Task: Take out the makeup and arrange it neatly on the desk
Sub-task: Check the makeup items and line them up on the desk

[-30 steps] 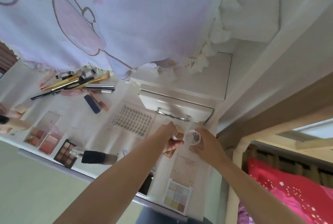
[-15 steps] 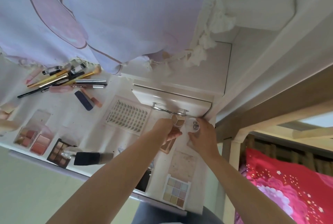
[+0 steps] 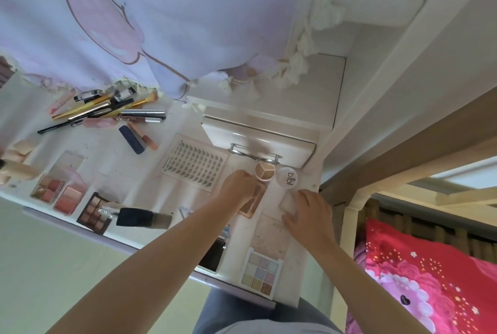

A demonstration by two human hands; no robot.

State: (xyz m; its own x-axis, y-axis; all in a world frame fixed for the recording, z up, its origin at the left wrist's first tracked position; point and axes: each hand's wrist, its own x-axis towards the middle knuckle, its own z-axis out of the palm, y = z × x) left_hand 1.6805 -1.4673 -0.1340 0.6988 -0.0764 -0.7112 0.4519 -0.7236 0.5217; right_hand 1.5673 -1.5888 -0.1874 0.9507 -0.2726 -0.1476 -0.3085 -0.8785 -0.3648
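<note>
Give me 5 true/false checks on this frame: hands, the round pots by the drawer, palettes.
1. The white round jar stands on the desk beside the three-part round pot. True.
2. The right hand holds the white round jar in the air. False: the jar rests on the desk, and that hand is on a pale flat case below it.
3. The left hand is at the rose-gold compact. True.
4. The pastel nine-pan palette lies among the brushes. False: it lies near the desk's front edge, far from them.
5. The drawer handle is just above the two round pots. True.
</note>
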